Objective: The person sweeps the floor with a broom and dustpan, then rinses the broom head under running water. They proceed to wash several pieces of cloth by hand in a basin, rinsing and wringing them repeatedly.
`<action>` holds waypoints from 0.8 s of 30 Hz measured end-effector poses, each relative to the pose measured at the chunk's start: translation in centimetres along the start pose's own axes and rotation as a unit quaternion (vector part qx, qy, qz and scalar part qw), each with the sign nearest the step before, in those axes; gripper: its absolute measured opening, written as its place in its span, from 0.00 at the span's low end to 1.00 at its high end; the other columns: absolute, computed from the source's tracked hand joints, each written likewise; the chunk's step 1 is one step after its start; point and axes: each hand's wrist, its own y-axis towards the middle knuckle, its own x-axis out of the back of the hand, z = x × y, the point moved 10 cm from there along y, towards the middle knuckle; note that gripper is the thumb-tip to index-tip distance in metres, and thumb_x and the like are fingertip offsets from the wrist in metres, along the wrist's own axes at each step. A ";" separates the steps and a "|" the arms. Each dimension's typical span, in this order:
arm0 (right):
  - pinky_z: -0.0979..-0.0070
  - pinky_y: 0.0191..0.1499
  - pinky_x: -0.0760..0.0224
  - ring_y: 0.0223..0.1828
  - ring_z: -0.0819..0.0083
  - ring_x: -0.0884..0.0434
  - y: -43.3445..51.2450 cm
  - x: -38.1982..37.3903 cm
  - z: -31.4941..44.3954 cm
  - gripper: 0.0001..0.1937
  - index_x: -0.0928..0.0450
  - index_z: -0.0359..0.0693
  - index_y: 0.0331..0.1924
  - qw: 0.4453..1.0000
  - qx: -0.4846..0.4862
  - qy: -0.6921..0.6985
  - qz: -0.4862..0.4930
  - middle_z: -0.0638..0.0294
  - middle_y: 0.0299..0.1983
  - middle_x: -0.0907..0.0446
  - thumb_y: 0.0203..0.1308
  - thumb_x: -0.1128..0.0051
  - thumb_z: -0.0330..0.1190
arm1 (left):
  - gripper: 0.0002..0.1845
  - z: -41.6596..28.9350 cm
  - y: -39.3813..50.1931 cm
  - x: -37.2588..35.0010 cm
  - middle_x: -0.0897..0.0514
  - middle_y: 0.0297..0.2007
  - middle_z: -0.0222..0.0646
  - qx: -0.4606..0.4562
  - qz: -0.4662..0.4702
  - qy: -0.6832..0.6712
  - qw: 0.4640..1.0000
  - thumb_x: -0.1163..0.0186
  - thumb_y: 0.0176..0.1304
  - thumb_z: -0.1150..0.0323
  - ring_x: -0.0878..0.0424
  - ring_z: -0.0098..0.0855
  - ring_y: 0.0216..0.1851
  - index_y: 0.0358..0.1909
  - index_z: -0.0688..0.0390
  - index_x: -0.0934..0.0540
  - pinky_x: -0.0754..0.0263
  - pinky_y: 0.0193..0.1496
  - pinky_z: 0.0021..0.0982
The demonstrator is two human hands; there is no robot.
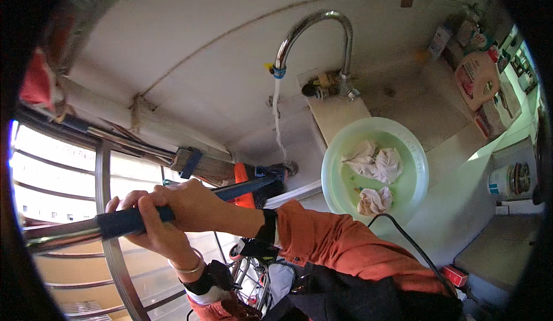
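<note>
Both of my hands grip a long metal pole (65, 233) with dark blue sections, which looks like a mop handle. My left hand (162, 234), with a bracelet and a dark watch at its wrist, is wrapped around the dark grip sleeve (123, 222). Just beyond it, my right hand (192, 204) closes over the pole from above. The pole's blue far end (272, 175) reaches down into a shadowed basin area. From a curved chrome faucet (293, 31), a stream of water (277, 113) falls beside that end. Exactly what the water strikes is too dark to tell.
A pale green plastic basin (329, 178) holds water and crumpled light cloths (376, 163). A pink detergent jug (475, 79) stands at the right on the tiled counter (432, 92). Barred windows (56, 165) border the left; an orange object (244, 185) is near the pole's far end.
</note>
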 end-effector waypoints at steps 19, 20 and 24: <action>0.66 0.37 0.25 0.37 0.55 0.19 -20.0 -4.6 -29.8 0.15 0.26 0.45 0.38 0.971 -0.200 -0.075 0.107 0.57 0.33 0.19 0.45 0.38 0.37 | 0.08 33.8 -15.9 5.9 0.25 0.35 0.31 0.221 0.048 0.102 0.969 0.45 0.59 0.77 0.27 0.24 0.38 0.39 0.60 0.29 0.33 0.46 0.26; 0.63 0.35 0.26 0.35 0.54 0.20 -20.1 -4.9 -29.7 0.14 0.28 0.43 0.36 0.971 -0.185 -0.098 0.117 0.55 0.31 0.20 0.44 0.38 0.35 | 0.08 33.4 -15.7 5.5 0.24 0.37 0.32 0.268 0.090 0.066 0.957 0.46 0.60 0.76 0.27 0.26 0.40 0.41 0.61 0.29 0.33 0.49 0.27; 0.65 0.30 0.29 0.30 0.53 0.21 -20.8 -4.2 -29.3 0.10 0.30 0.41 0.29 0.967 -0.194 -0.140 0.088 0.55 0.25 0.23 0.48 0.40 0.33 | 0.15 21.5 -7.6 7.3 0.23 0.43 0.34 0.174 0.084 -0.053 0.980 0.45 0.64 0.60 0.27 0.28 0.42 0.44 0.60 0.27 0.33 0.51 0.30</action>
